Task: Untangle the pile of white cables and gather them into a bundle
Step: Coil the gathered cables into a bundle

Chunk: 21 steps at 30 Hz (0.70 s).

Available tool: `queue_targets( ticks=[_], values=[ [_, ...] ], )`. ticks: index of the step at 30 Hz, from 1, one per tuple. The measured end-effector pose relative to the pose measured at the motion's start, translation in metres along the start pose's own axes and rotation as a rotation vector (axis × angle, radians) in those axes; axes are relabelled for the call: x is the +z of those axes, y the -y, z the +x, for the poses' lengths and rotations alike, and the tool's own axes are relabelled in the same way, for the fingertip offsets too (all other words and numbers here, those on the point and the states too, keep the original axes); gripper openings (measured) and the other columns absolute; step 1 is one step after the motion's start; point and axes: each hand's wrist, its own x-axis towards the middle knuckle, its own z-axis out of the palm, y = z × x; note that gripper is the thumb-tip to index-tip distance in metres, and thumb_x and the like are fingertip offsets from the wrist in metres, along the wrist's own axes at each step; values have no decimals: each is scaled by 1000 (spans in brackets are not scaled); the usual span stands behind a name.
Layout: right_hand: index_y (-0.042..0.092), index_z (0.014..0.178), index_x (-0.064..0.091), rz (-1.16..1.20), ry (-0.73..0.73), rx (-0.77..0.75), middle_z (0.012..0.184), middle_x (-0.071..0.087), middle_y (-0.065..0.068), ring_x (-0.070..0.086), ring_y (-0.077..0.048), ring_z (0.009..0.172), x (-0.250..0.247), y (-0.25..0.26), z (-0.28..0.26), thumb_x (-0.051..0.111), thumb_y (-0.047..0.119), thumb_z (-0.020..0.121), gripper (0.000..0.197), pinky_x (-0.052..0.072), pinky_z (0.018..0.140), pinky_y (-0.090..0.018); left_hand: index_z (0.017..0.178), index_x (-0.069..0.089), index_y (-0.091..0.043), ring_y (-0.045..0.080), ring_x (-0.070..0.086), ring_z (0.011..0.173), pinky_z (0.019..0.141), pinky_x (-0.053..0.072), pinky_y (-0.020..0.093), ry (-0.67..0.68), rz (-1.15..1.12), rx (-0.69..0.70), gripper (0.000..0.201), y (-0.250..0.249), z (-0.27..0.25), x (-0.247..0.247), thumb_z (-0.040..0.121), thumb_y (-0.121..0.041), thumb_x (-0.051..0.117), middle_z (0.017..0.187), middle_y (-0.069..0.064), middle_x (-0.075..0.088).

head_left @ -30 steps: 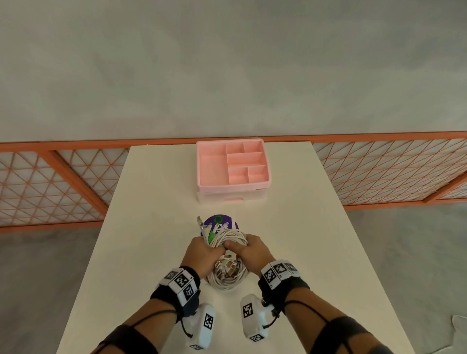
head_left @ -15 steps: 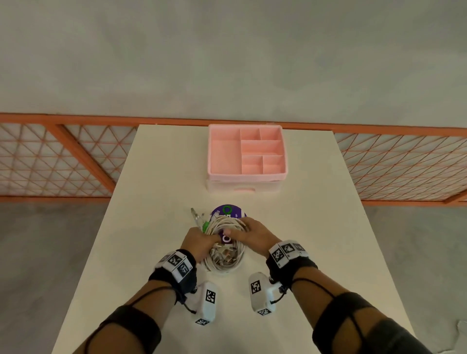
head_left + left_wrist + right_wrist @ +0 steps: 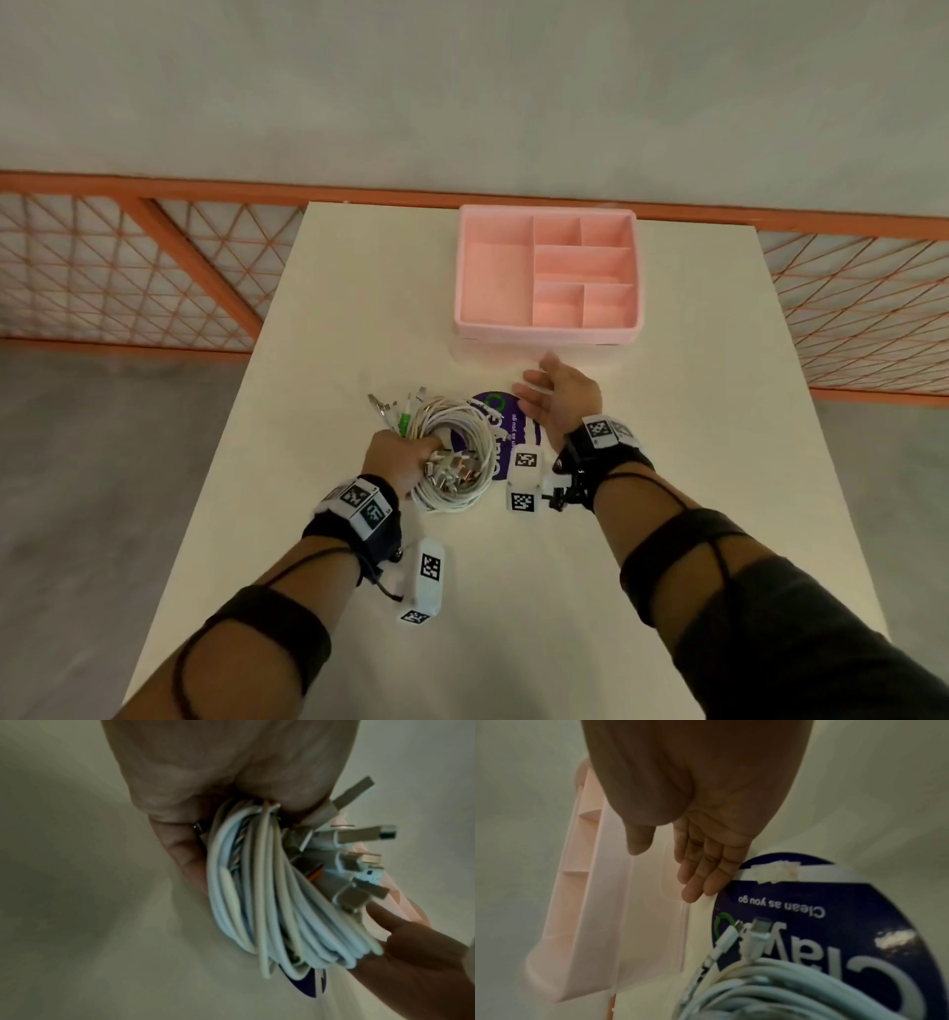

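Head view — pink organiser (image 3: 547, 333), compartments bare — left hand (image 3: 398, 457) around cables (image 3: 459, 437).

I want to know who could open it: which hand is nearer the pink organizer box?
Right. The right hand hovers open just before the pink organizer box; the left hand sits farther back, gripping the cable bundle.

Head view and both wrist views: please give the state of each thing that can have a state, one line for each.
white cables: coiled into a bundle, gripped at one side
left hand: grips the bundle
right hand: holds nothing, fingers straight
pink organizer tray: compartments empty
round purple sticker: flat on table, partly under cables
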Motion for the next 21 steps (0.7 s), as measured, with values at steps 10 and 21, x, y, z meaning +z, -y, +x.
queue_targets(
  ticks=[10, 21],
  values=[
    [8, 95, 63, 43, -45, 48, 82, 70, -7, 66, -20, 72, 12, 4, 9, 64, 36, 94, 28, 47, 57, -30, 74, 71, -4, 32, 72, 73, 71, 58, 47, 2, 67, 6, 33, -1, 8, 0, 71, -33, 87, 78, 18, 74],
    [3, 86, 63, 61, -89, 129, 82, 71, -12, 70, -23, 72, -10, -22, -35, 65, 23, 90, 20, 51, 61, -29, 80, 70, 12, 23, 64, 62, 58, 48, 33, 83, 106, 172, 28, 1, -21, -5, 73, -15, 78, 73, 19, 72]
  ],
)
